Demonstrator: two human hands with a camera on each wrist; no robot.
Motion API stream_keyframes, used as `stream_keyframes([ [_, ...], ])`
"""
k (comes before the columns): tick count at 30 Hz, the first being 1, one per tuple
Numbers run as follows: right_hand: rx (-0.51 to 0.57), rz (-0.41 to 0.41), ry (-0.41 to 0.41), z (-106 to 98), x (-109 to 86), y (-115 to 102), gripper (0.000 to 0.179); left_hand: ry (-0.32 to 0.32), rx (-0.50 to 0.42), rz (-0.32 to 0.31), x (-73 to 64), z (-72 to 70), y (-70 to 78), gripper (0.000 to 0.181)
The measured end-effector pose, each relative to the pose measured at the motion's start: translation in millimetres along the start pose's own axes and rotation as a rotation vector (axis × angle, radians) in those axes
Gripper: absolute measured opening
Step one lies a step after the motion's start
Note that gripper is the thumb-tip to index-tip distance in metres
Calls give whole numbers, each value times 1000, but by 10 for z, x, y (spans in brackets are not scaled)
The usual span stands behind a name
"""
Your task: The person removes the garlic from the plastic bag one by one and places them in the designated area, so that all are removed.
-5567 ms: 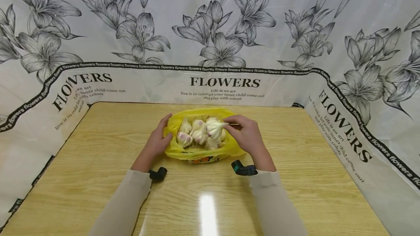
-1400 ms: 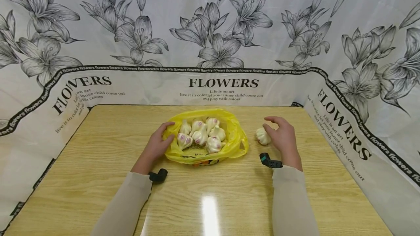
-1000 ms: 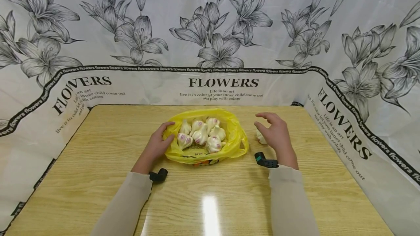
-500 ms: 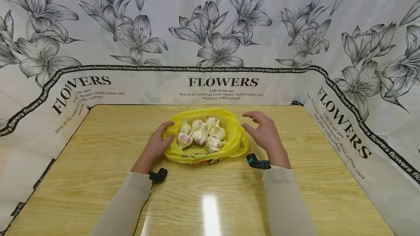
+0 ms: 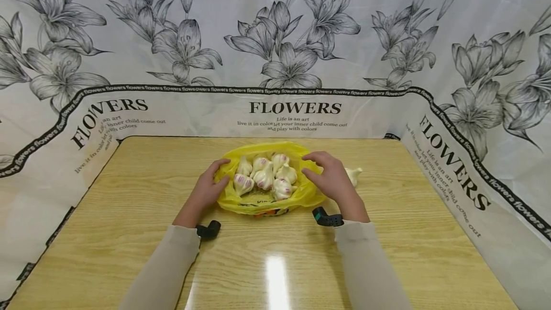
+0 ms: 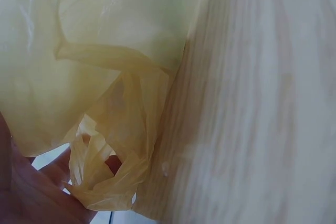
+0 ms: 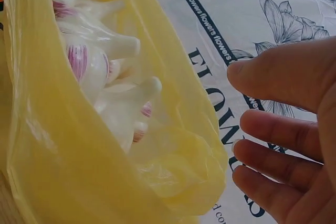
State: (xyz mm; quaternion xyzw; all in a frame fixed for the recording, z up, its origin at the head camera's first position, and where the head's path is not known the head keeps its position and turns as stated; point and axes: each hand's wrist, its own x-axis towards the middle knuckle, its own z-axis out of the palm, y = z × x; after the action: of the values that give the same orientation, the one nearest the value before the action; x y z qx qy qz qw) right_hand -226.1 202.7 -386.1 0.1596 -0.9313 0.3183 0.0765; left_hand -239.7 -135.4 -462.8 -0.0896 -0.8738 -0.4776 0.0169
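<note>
A yellow plastic bag [image 5: 268, 203] lies with its mouth spread wide in the middle of the table. Several white garlic bulbs [image 5: 263, 178] with purple streaks sit inside it. My left hand [image 5: 208, 190] holds the bag's left rim, its fingers partly hidden behind the plastic in the left wrist view. Over the bag's right rim is my right hand [image 5: 331, 178], thumb and fingers apart and nothing between them; the right wrist view shows garlic stems [image 7: 147, 90] pointing toward it. One more garlic bulb [image 5: 354, 175] rests on the table just right of that hand, partly covered by it.
The wooden table [image 5: 241, 262] reaches to a white curtain [image 5: 189, 123] with flower prints at the back and both sides. A black wrist camera [image 5: 328, 217] sits at the right wrist, and another black camera [image 5: 209, 229] at the left.
The right hand lifted a garlic bulb from the bag, set it on the table to the right, let go and came back left to the bag's rim. The left hand stayed.
</note>
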Motion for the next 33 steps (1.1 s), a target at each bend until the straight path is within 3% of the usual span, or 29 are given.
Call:
stream_keyframes([
  [8, 30, -13, -31, 89, 11, -5, 36, 4, 5, -5, -2, 1, 2, 44],
  [20, 0, -29, -140, 224, 19, -61, 37, 1, 3, 6, -3, 3, 3, 44],
  [33, -17, -86, -171, 355, 31, -52, 36, 2, 10, 14, 1, 8, 9, 45],
])
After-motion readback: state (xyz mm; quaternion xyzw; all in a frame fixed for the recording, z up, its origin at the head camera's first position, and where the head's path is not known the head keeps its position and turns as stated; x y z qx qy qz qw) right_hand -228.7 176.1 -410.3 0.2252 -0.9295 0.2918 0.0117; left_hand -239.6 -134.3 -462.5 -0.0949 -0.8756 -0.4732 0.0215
